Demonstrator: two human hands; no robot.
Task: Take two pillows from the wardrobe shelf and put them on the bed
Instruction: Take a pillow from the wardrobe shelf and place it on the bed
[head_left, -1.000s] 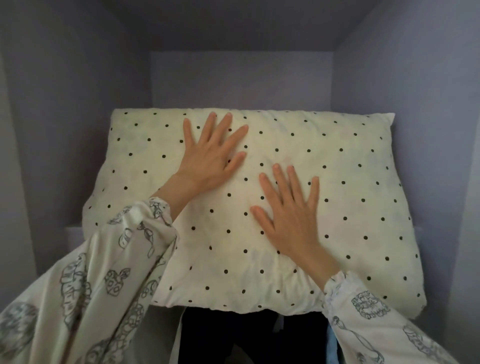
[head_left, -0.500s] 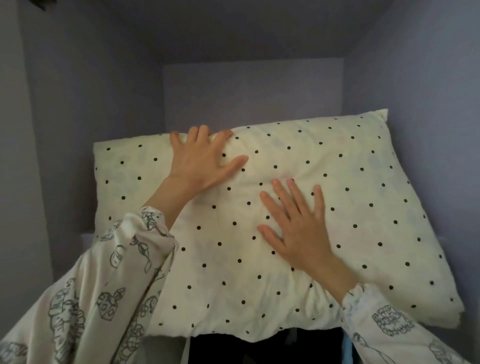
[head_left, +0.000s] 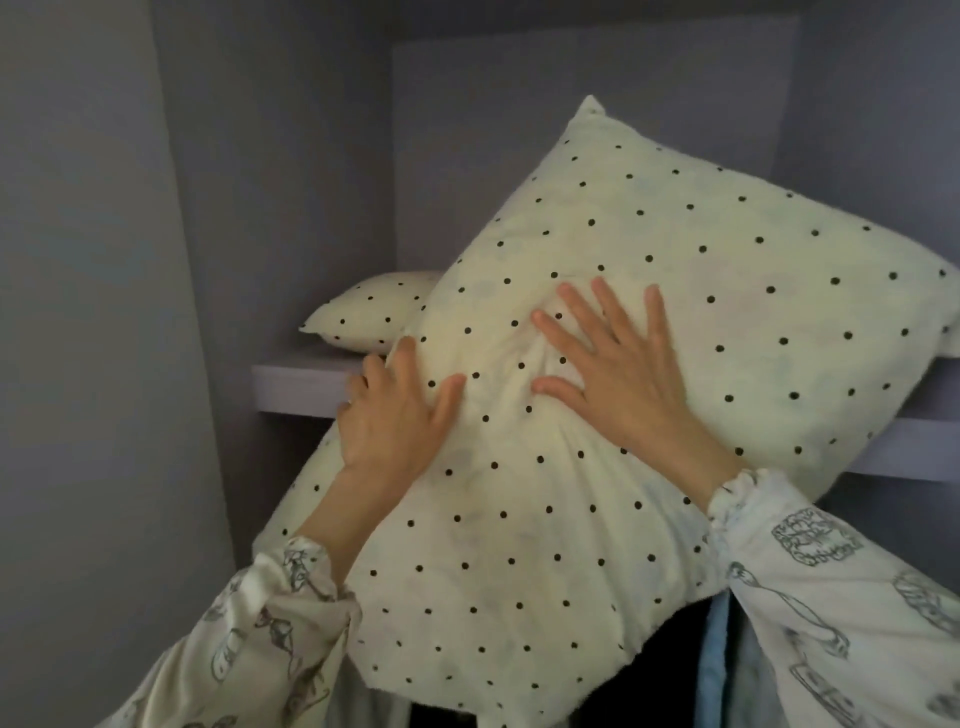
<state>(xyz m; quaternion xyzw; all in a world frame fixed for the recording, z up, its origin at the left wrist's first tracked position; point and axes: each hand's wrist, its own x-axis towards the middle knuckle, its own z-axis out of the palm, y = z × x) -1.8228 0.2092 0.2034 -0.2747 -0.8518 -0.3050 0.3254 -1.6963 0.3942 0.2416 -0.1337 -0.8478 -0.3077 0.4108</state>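
A cream pillow with black dots (head_left: 597, 493) is tilted steeply, its lower end hanging off the wardrobe shelf (head_left: 306, 384) and its upper corner pointing up. My left hand (head_left: 395, 421) grips its left edge, fingers curled behind it and thumb on the front. My right hand (head_left: 618, 369) presses flat on its front with fingers spread, bunching the fabric. A second matching pillow (head_left: 374, 317) lies flat on the shelf behind, mostly hidden by the first.
Grey wardrobe walls close in on the left (head_left: 104, 312), the back (head_left: 519, 130) and the right. Below the shelf hang dark clothes (head_left: 649, 675) and a light blue garment (head_left: 719, 670). My patterned sleeves fill the lower corners.
The top pillow has been pulled forward and tipped up off the shelf, uncovering the second pillow. My left hand moved from the pillow's top to its left edge and gripped it.
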